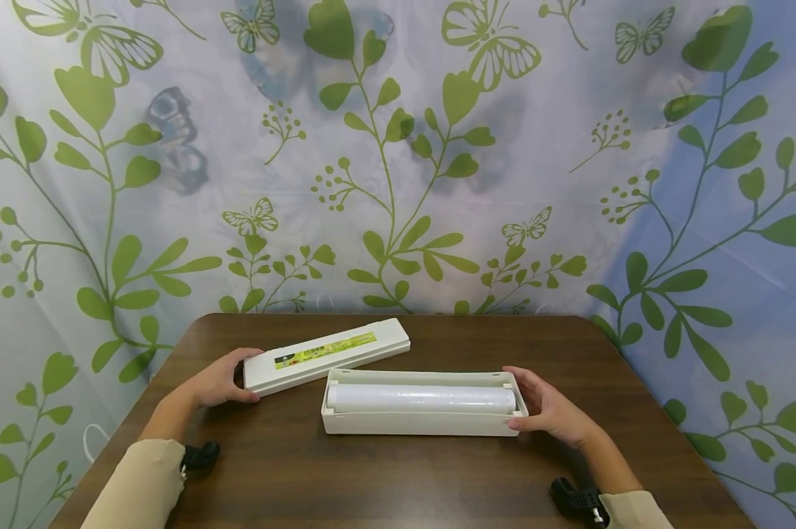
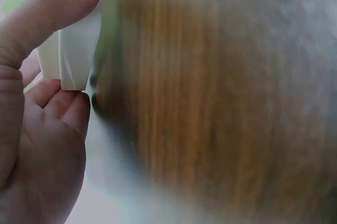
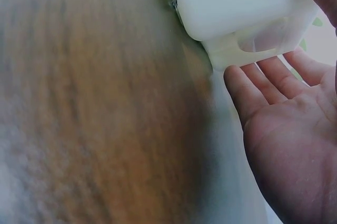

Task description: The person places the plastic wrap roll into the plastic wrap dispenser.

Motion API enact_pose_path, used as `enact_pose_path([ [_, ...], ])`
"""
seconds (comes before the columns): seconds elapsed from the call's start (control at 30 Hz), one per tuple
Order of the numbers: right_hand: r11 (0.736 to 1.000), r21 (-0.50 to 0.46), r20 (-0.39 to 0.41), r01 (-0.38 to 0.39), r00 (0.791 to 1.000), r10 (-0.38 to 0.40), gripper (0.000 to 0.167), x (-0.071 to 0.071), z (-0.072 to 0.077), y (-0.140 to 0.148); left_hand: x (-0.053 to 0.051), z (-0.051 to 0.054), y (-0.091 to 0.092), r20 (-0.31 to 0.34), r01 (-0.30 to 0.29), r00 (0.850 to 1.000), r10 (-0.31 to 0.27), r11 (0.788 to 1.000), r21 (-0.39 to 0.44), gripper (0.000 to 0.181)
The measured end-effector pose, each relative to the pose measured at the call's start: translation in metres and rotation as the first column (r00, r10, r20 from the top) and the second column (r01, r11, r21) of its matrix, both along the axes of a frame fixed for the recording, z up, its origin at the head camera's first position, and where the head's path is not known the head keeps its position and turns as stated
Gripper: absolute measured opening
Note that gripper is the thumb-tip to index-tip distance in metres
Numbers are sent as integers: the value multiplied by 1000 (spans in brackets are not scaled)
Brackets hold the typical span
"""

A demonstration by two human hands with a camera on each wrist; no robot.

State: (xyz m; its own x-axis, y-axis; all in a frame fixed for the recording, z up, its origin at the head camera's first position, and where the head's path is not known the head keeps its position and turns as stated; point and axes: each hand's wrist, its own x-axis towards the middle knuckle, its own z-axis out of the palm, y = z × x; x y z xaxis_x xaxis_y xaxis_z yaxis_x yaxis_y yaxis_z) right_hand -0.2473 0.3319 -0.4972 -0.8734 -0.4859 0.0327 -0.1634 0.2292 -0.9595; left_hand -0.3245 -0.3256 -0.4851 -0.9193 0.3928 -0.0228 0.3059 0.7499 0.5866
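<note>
An open white plastic box (image 1: 424, 425) rests on the table with a roll of cling film (image 1: 424, 398) lying lengthwise inside. My right hand (image 1: 551, 408) grips its right end, thumb at the front corner and fingers round the back. In the right wrist view, fingertips touch the end wall of the box (image 3: 242, 2). Behind and left of the box, a white lid (image 1: 388, 338) with a yellow-green label slants up to the right. My left hand (image 1: 219, 379) holds the lid's left end between thumb and fingers, as the left wrist view also shows on the lid (image 2: 76, 39).
The brown wooden table (image 1: 398, 477) has its far edge close behind the lid. A curtain (image 1: 398, 184) printed with green leaves and butterflies hangs behind it. Black straps (image 1: 200, 457) circle both wrists.
</note>
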Motion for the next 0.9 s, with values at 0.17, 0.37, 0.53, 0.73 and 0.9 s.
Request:
enact_pose_path([
  [0.17, 1000, -6, -10, -10, 1000, 10, 95, 0, -1, 0, 1, 0, 1, 8, 0, 1000, 0, 999, 32, 88],
  [0.37, 1000, -4, -3, -6, 1000, 6, 95, -1, -1, 1, 2, 0, 3, -2, 4, 1000, -4, 999, 47, 85],
  [0.53, 1000, -2, -4, -8, 1000, 8, 95, -1, -2, 1, 2, 0, 4, -13, -1, 1000, 2, 998, 63, 82],
  [0.73, 1000, 1, -11, -7, 1000, 7, 95, -2, -2, 1, 3, -1, 4, -20, 2, 1000, 0, 996, 85, 80],
  [0.9, 1000, -3, -15, -10, 1000, 10, 95, -2, -2, 1, 2, -1, 4, -31, 8, 1000, -5, 996, 85, 82],
])
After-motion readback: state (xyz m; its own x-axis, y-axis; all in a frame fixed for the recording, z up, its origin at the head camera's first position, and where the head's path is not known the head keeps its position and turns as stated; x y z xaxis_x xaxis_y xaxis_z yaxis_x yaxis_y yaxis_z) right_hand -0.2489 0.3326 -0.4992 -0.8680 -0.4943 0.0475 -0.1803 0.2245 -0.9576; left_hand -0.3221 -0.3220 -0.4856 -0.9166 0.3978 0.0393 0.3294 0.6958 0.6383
